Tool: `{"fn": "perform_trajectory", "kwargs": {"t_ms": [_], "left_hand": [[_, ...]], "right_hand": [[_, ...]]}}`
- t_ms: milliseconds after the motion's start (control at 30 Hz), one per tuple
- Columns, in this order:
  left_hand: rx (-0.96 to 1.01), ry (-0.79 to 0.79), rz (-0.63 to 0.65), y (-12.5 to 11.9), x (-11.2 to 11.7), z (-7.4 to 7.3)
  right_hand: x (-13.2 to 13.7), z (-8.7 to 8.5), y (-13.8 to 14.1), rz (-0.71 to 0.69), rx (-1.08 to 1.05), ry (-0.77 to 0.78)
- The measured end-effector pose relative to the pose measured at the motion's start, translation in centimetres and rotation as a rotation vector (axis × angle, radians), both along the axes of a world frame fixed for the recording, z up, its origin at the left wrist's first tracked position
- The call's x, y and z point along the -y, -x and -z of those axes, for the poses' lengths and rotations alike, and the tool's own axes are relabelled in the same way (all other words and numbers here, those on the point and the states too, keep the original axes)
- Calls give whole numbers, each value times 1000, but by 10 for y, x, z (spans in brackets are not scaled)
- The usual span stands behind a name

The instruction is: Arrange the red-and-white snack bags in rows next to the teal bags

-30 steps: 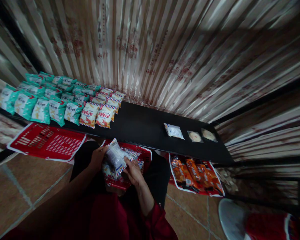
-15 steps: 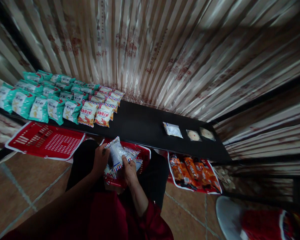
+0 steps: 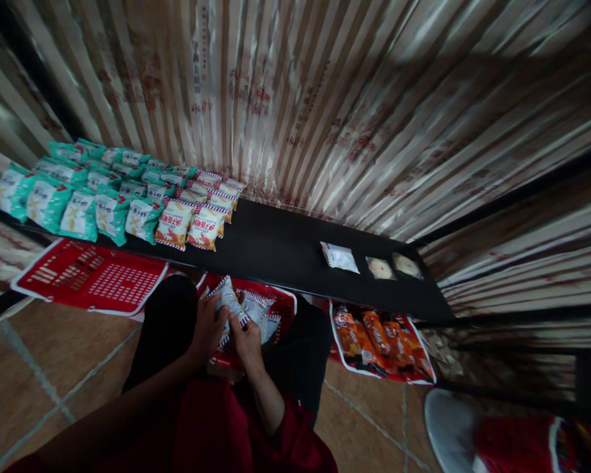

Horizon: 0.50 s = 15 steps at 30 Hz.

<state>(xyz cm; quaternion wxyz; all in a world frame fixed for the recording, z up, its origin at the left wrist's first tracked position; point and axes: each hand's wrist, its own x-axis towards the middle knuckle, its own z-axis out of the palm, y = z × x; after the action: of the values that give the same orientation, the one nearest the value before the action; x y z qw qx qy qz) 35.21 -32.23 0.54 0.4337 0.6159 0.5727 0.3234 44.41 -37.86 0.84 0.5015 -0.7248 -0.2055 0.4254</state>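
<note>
Both hands meet over a red basket (image 3: 285, 303) that rests on my lap. My left hand (image 3: 207, 328) and my right hand (image 3: 246, 338) are closed on a white snack packet (image 3: 225, 297) with a red-and-blue striped edge. The packet stands tilted just above several similar packets (image 3: 257, 309) lying in the basket. On the black shelf (image 3: 280, 253) ahead, rows of the same red-and-white packets (image 3: 193, 223) lie beside rows of teal packets (image 3: 79, 197).
Three small pale packets (image 3: 339, 257) lie at the shelf's right end. A red basket (image 3: 91, 279) sits on the floor to the left, and a tray of orange packets (image 3: 381, 341) to the right. A white stool (image 3: 453, 430) stands at bottom right. A striped curtain hangs behind.
The white packet has come down from a raised position toward the basket, and both hands have drawn closer together around it.
</note>
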Motion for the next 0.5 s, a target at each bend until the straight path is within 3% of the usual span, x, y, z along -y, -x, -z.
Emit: {"fn": "perform_trajectory", "kwargs": {"t_ms": [200,500], "left_hand": [[47,7,16,3,-1,5],[112,92,12,10,-6,5]], "right_hand": [[3,-17,10,-144,57,-63],[4,-35,14,-215,276,-62]]}}
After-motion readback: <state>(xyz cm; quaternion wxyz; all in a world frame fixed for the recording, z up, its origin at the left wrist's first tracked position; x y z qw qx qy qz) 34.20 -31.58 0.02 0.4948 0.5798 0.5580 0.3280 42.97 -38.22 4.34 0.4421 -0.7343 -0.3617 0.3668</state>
